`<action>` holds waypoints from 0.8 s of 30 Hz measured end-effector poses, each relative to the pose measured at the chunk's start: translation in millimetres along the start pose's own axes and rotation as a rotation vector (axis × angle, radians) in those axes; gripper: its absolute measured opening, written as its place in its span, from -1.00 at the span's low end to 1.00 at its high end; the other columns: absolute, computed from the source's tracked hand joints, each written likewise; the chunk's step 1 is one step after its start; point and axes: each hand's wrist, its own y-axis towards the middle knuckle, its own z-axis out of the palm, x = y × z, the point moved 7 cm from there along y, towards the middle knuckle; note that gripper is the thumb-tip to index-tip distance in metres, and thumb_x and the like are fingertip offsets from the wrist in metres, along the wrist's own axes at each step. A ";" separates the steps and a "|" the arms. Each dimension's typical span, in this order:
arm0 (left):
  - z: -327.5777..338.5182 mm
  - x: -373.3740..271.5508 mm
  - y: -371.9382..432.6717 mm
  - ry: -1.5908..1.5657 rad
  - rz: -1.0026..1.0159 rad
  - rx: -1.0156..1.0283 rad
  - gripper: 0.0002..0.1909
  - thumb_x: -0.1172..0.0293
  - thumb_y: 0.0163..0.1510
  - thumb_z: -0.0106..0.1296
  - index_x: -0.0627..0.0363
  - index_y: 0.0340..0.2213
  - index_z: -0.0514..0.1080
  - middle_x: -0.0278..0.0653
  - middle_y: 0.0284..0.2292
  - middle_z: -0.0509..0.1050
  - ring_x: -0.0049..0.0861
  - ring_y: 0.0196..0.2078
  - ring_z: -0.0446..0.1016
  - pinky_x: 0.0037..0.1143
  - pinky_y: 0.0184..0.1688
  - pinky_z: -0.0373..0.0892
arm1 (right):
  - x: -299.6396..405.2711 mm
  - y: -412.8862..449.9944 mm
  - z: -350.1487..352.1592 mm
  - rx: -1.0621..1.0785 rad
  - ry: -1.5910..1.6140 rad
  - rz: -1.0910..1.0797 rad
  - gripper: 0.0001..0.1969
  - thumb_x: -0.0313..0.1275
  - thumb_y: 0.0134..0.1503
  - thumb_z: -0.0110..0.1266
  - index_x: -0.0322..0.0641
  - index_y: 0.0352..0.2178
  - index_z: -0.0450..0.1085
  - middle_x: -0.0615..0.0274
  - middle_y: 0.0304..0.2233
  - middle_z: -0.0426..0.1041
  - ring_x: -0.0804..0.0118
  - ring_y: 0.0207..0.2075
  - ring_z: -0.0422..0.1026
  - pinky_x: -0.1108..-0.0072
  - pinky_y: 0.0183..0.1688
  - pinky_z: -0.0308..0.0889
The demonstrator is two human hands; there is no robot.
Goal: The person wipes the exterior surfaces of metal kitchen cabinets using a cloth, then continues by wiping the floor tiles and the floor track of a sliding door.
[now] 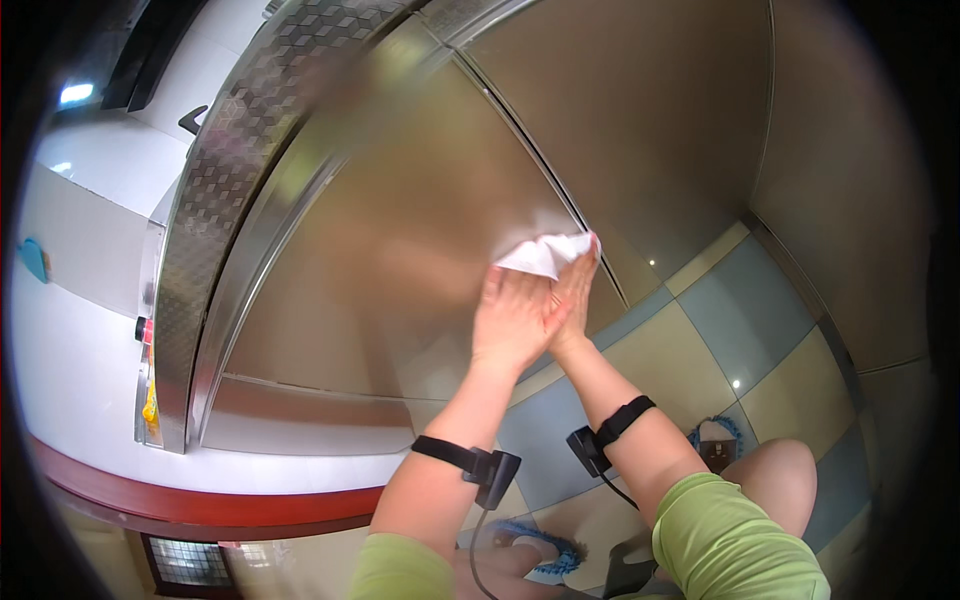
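A crumpled white cloth point(546, 253) lies against the brushed-metal cabinet door point(360, 255), close to the dark vertical gap beside the adjoining door panel. My left hand point(516, 311) holds the cloth's lower edge, its back towards me and its fingertips hidden behind the fabric. Close against it, my right hand point(576, 294) has its fingers extended along the cloth's right end. The two hands touch or overlap near the thumbs. How firmly each one grips is partly hidden.
A second metal panel point(630, 105) adjoins on the right. The patterned metal counter edge point(217, 165) curves along the left, with bottles point(148, 375) behind it. Below are blue and cream floor tiles point(667, 345) and my slippered feet point(716, 442). Cabled devices point(491, 472) are strapped to both forearms.
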 end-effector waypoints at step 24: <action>-37.3 102.1 -83.5 -0.069 -0.257 0.064 -0.11 -0.25 0.05 -0.42 0.34 0.13 -0.04 0.11 0.16 -0.03 -0.01 0.25 -0.18 -0.02 0.20 -0.38 | 132.9 -7.3 22.3 0.091 -0.042 -0.379 -0.40 -0.17 0.03 -0.11 -0.10 0.11 0.10 0.23 0.22 -0.04 0.22 0.14 0.07 0.28 0.15 -0.08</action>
